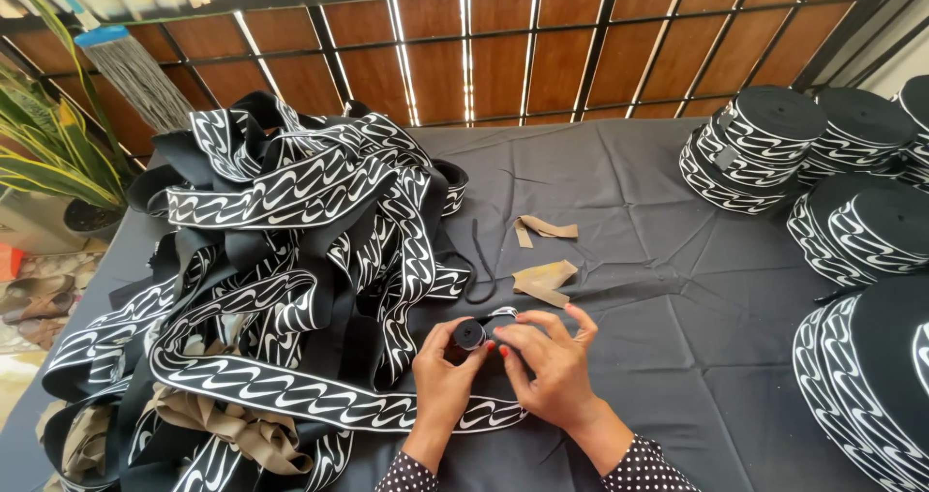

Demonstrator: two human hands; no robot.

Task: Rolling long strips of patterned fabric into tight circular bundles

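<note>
Left hand (440, 381) and right hand (550, 361) meet at bench (677, 357) centre, near front edge. Both pinch a small rolled start of black elastic band (469, 334); fingers curled closed around it, L thumb on roll face, R fingertips on its side. Band runs left into a large loose heap (290, 260), black w/ white wave pattern. Two tan scraps (544, 277) lie just beyond hands. Finished rolls (755, 144) stacked at right. Potted plant (48, 144) far left, off bench.
</note>
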